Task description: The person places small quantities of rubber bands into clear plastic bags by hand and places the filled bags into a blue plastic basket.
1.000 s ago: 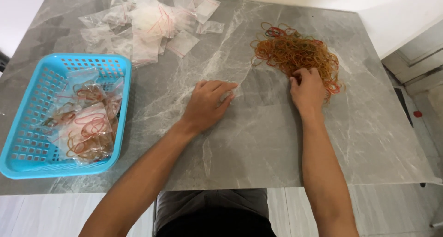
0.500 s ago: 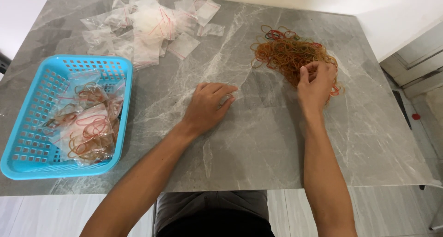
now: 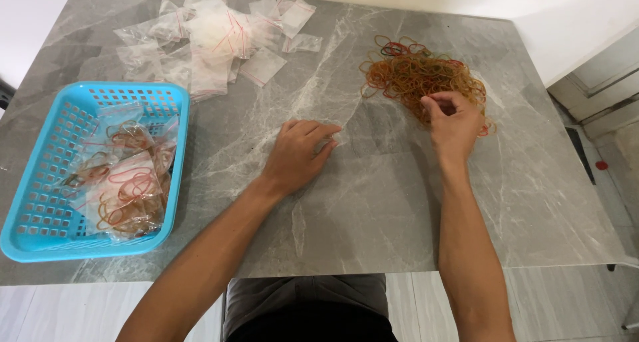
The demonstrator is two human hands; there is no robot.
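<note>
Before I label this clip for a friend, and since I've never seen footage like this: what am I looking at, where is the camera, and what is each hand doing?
There is no machine: a person works with two bare hands, filmed by one camera on their head looking down at a grey marble-patterned table. The left hand lies flat, fingers on a small clear bag that is hard to make out. The right hand pinches at the edge of a pile of rubber bands; whether it grips one I cannot tell. At the far left lie empty clear zip bags, and a blue basket holds bags filled with bands.
</note>
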